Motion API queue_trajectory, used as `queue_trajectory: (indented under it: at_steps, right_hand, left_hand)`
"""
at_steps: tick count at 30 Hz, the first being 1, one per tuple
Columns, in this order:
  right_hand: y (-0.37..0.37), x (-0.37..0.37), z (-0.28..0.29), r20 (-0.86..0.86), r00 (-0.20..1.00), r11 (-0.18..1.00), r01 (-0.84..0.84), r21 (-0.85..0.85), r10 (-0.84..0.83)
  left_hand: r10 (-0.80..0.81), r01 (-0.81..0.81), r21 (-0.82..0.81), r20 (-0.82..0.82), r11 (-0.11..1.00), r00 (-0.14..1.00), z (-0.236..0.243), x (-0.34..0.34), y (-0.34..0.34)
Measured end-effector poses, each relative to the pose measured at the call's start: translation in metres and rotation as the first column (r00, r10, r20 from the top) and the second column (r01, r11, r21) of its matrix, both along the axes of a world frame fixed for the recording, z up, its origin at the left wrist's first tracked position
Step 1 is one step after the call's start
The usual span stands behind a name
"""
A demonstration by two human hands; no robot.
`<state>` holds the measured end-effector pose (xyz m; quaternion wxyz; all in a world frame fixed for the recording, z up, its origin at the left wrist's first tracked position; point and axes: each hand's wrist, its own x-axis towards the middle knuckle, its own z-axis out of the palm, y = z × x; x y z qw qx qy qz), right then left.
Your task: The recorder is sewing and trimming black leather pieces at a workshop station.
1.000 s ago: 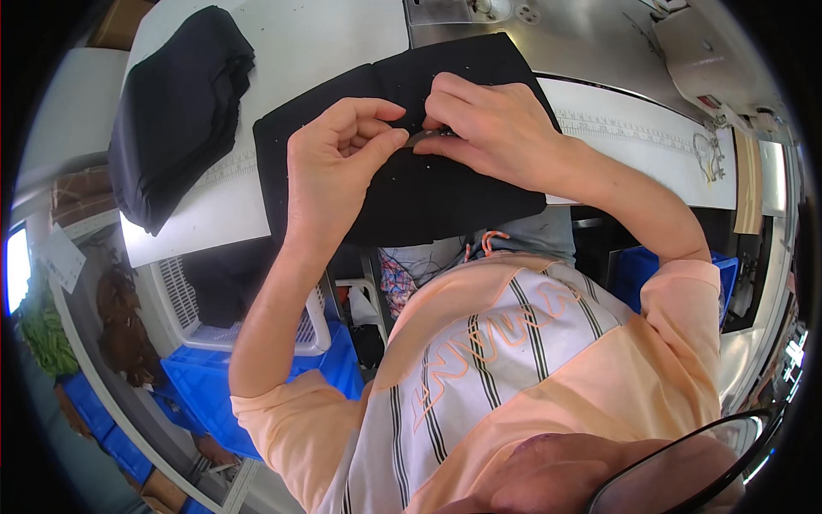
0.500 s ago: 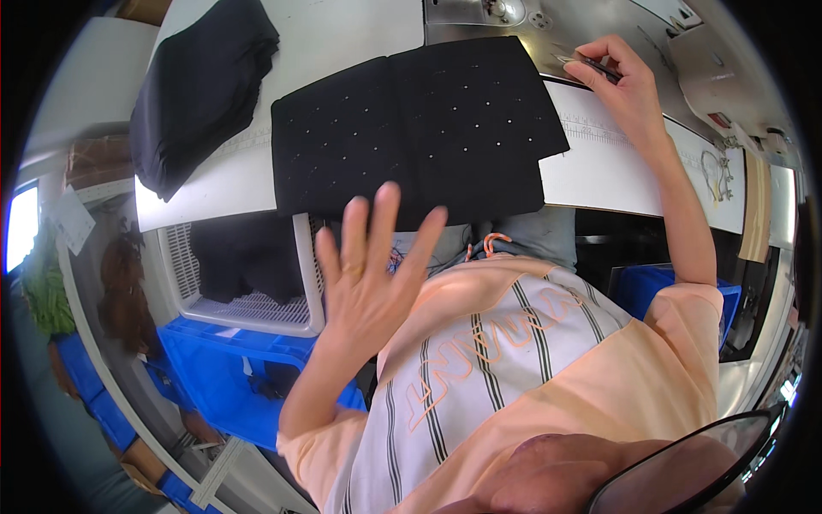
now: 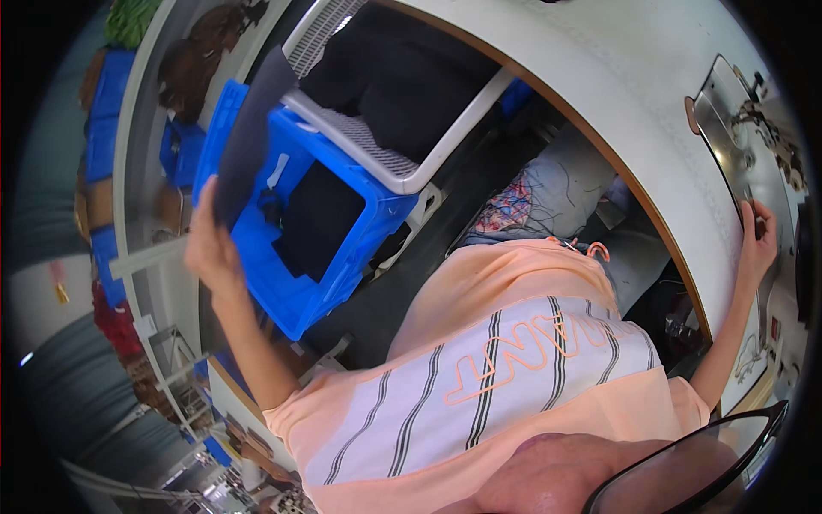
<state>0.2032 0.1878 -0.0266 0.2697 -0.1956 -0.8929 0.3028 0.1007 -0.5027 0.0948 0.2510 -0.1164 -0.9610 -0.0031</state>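
Head view. The left hand (image 3: 214, 253) pinches a dark cloth (image 3: 247, 146), overlapping the left rim of a blue bin (image 3: 338, 167) containing black fabric (image 3: 321, 218). An adjoining white basket (image 3: 467, 128) holds black cloth (image 3: 402, 86). The right hand's (image 3: 757, 242) grip cannot be told. Orange lettering marks the shirt (image 3: 488, 373).

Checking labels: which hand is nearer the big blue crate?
Left. Left hand, holding dark cloth, is at the left edge of the crate; right hand far right, near the metal plate.
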Motion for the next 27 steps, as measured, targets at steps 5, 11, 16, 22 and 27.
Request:
queue_trajectory:
  at_steps: [5, 11, 16, 22, 27]
  right_hand:
    - [0.016, 0.003, -0.006, 0.07, 0.998, 1.0, 0.003, 0.01, -0.004]
    - [0.008, 0.003, -0.005, 0.083, 0.996, 0.999, 0.026, 0.019, -0.027]
    - [-0.009, 0.003, -0.001, -0.024, 0.998, 0.996, 0.063, -0.064, -0.065]
    - [-0.025, 0.002, 0.006, -0.059, 0.995, 0.984, 0.066, -0.164, -0.076]
    - [-0.035, -0.001, 0.016, -0.038, 0.994, 0.977, 0.094, -0.19, -0.103]
  left_hand:
    - [0.063, -0.159, 0.136, 0.534, 0.978, 0.843, -0.149, 0.046, -0.056]
    - [-0.075, -0.212, 0.123, 0.972, 0.97, 0.223, -0.178, 0.013, -0.058]
    - [-0.455, -0.221, 0.678, 0.664, 0.701, 0.593, -0.075, -0.096, 0.035]
    - [-0.73, 0.756, 0.1, -0.205, 0.647, 0.652, -0.043, -0.209, 0.231]
    - [-0.827, 0.824, -0.065, -0.049, 0.563, 0.56, -0.032, -0.27, 0.293]
